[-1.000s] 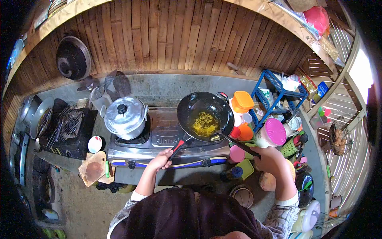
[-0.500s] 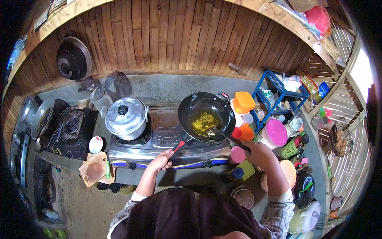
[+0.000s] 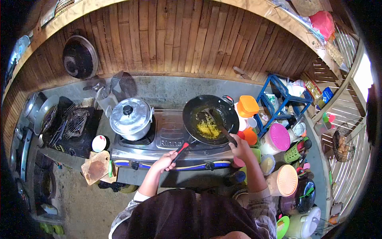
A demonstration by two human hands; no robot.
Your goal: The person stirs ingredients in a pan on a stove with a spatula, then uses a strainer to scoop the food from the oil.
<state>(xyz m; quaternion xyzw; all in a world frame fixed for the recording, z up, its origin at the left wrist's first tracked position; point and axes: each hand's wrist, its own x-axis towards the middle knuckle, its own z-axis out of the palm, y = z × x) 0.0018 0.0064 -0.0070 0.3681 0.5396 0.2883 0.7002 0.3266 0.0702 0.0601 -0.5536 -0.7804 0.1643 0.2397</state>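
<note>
A black wok (image 3: 191,115) sits on the right burner of the steel gas stove (image 3: 169,129). Yellow shredded food (image 3: 208,130) lies in the lower middle of the wok. My left hand (image 3: 166,160) is closed around the wok's black-and-red handle (image 3: 182,149). In my right hand (image 3: 241,147) is a dark spatula (image 3: 223,128), its handle gripped over the wok's lower right rim. The spatula's head rests inside the wok, just above the yellow food. On the left burner stands a lidded aluminium pot (image 3: 129,119).
Left of the stove are a cutting board (image 3: 95,167) with a green-handled knife (image 3: 110,169), a white cup (image 3: 99,143) and a charred grill (image 3: 75,123). To the right crowd an orange container (image 3: 247,106), a pink-lidded tub (image 3: 278,136) and a blue rack (image 3: 274,95).
My right hand has moved left and slightly up, closer to the wok. The spatula's head has gone from the food's lower right to above it, and the food looks more gathered.
</note>
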